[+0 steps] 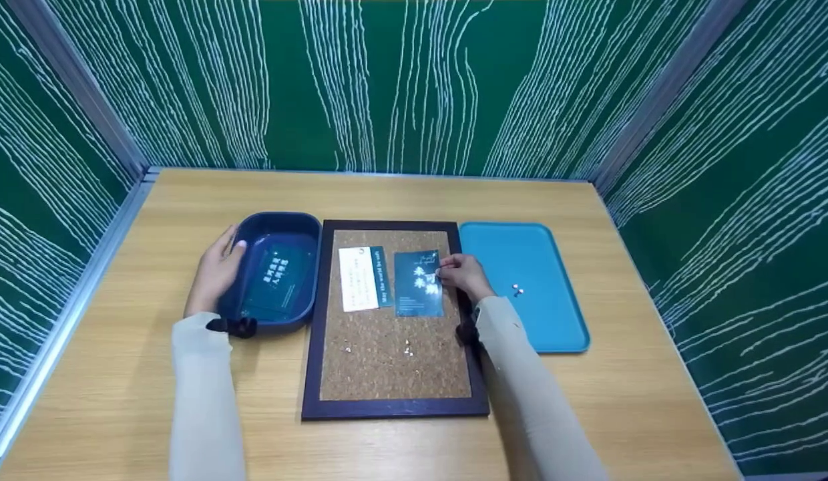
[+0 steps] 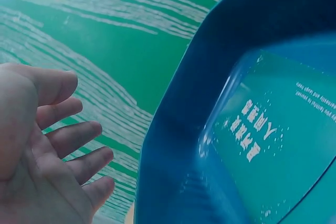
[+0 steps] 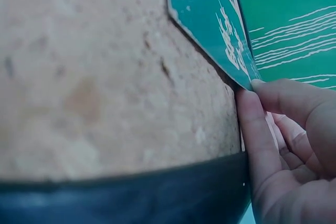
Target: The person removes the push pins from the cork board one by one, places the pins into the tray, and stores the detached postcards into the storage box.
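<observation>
At the right edge of a teal card (image 1: 408,294) with white characters, my right hand (image 1: 466,275) pinches it between thumb and index finger. The card lies over the upper right of a dark-framed cork board (image 1: 380,374); in the right wrist view the pinched edge (image 3: 231,72) is at the board's frame. To its left on the cork lies a white card with a teal strip (image 1: 355,280). My left hand (image 1: 214,274) is at the left side of a navy bin (image 1: 280,217), fingers loosely spread and holding nothing. Inside the bin lies another teal card (image 2: 283,145).
Small shiny pins (image 1: 408,349) are on the lower cork. A light blue tray (image 1: 554,327) right of the board holds a few small pins (image 1: 517,290). Green panels with white lines (image 1: 427,87) enclose the wooden table (image 1: 274,401) at back and sides.
</observation>
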Demonstrator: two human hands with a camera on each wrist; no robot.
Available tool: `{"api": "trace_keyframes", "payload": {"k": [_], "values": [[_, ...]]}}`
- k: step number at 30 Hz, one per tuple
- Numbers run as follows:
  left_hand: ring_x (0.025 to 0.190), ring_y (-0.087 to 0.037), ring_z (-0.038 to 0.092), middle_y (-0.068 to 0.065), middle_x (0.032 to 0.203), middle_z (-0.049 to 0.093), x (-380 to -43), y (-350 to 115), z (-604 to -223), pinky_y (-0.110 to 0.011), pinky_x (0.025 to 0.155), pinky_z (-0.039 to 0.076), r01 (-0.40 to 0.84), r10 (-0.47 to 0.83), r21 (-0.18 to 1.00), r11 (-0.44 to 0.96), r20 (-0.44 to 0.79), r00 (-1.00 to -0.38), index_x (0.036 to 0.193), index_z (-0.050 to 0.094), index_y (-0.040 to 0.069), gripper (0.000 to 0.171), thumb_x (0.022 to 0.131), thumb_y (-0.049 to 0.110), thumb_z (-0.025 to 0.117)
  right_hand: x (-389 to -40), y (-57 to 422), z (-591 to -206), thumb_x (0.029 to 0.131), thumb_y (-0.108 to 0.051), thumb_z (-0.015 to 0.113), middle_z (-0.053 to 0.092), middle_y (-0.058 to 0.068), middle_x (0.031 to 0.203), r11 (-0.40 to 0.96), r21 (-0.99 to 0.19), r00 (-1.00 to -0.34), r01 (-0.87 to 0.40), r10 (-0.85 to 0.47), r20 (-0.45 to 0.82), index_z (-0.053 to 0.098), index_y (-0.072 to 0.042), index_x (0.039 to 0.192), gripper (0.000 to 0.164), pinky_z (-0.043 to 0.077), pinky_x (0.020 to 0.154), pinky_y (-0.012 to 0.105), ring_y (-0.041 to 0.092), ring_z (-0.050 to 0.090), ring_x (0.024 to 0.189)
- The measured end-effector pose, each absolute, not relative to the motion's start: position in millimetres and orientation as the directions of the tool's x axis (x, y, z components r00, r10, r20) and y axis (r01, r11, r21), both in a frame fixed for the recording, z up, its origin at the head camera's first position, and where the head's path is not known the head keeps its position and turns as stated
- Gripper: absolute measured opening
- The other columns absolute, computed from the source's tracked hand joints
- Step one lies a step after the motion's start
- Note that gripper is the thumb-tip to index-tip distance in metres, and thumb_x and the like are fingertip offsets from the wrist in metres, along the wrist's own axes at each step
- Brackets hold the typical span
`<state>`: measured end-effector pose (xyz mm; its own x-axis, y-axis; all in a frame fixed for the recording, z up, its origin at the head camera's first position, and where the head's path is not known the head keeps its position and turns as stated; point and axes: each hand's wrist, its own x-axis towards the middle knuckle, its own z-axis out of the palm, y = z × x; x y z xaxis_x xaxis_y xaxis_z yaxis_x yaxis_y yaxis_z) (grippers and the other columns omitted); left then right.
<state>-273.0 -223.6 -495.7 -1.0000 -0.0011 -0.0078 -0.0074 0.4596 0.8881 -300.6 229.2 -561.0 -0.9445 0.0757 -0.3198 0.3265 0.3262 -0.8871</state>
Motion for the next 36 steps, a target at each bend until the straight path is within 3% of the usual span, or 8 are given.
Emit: {"api": "trace_keyframes", "payload": {"k": [12,17,23,36], "values": [[0.149,-0.031,0.012,-0.011,0.162,0.012,-265,-244,-518,-0.047,0.121,0.015,-0.154,-0.067,0.910,0.386,-0.140,-0.988,0.155,0.011,0.014,0.062,0.104,0.042,0.031,-300,231,-562,0.086,-0.004,0.067,0.066,0.009,0.094,0.322,-0.889,-0.945,0.327,0.087,-0.316,0.064,0.002,0.106,0.021,0.057,0.073,0.025,0.013,0.066,0.077],[0.150,-0.025,0.007,-0.005,0.162,0.009,-262,-243,-527,-0.042,0.123,0.010,-0.223,-0.089,0.945,0.240,-0.208,-0.974,0.155,0.010,0.016,0.060,0.104,0.039,0.031,-300,231,-563,0.086,-0.004,0.068,0.067,0.008,0.092,0.316,-0.893,-0.947,0.320,0.087,-0.309,0.065,0.002,0.106,0.021,0.057,0.072,0.024,0.012,0.066,0.075],[0.150,-0.021,0.004,0.001,0.162,0.008,-260,-241,-538,-0.040,0.123,0.010,-0.265,-0.118,0.959,0.096,-0.253,-0.960,0.155,0.015,0.019,0.056,0.104,0.038,0.031,-300,229,-563,0.087,-0.004,0.065,0.066,0.009,0.096,0.299,-0.898,-0.946,0.323,0.083,-0.312,0.064,0.002,0.107,0.021,0.058,0.075,0.026,0.014,0.066,0.078],[0.150,-0.015,0.006,0.005,0.162,0.012,-258,-237,-552,-0.035,0.123,0.009,-0.301,-0.198,0.953,0.029,-0.290,-0.936,0.153,0.026,0.022,0.048,0.105,0.029,0.033,-298,229,-562,0.089,-0.005,0.065,0.066,0.014,0.103,0.311,-0.889,-0.941,0.337,0.082,-0.328,0.064,0.001,0.110,0.022,0.058,0.077,0.028,0.018,0.067,0.086]]}}
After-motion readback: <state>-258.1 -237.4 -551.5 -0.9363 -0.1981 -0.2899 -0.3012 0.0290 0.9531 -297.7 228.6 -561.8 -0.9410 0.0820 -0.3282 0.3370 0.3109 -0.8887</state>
